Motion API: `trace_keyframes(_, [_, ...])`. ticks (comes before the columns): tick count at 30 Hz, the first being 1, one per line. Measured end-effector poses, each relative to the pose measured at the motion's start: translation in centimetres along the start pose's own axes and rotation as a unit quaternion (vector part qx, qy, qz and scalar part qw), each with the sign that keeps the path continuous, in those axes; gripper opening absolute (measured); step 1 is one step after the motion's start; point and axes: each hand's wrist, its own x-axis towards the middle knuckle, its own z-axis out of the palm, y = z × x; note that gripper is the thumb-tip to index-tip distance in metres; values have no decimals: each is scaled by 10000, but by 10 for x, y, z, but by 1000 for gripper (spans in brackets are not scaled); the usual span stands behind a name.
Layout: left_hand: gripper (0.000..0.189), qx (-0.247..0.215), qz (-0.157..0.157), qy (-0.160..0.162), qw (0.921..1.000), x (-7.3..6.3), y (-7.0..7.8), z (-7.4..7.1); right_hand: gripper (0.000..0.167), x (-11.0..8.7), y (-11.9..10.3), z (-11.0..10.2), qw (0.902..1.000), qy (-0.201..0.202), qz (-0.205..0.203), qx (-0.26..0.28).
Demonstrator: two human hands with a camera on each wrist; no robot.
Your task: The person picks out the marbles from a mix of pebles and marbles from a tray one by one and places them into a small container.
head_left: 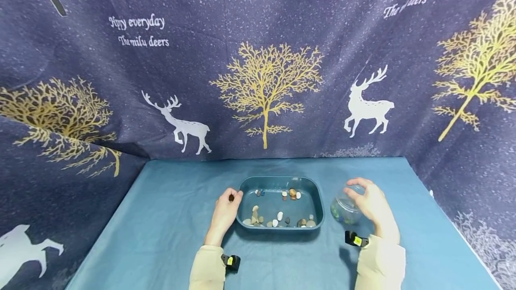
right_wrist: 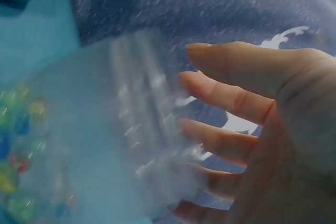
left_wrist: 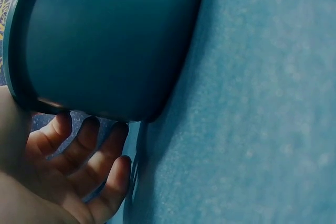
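Observation:
A dark teal rectangular basin (head_left: pixel 268 201) stands on the table, with several pebbles (head_left: pixel 280 215) scattered inside it. At its left end my left hand (head_left: pixel 226 207) grips the rim, the fingertips (left_wrist: pixel 90 124) against the outer wall in the left wrist view. Right of the basin stands a clear jar (head_left: pixel 342 209), holding colourful glass marbles (right_wrist: pixel 20 161) at its bottom. My right hand (head_left: pixel 371 199) is spread at the jar's mouth, thumb and fingers apart, fingertips close to the rim. The jar is blurred in the right wrist view.
A blue-green cloth (head_left: pixel 177 200) covers the table. Behind and beside it hangs a dark blue curtain (head_left: pixel 242 21) printed with deer and golden trees. Black cameras are strapped to the left wrist (head_left: pixel 231 262) and the right wrist (head_left: pixel 354 239).

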Motion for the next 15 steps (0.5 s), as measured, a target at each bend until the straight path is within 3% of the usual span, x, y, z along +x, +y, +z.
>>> trace_keyframes(8, [29,10,-71,14,10000,0,-4,-1,24,7,-35,13,9956,488,-778,172])
trace_keyframes(15, [28,71,-137,64,9999,2,-1,-1,20,15,-66,36,9908,336,-1254,376])
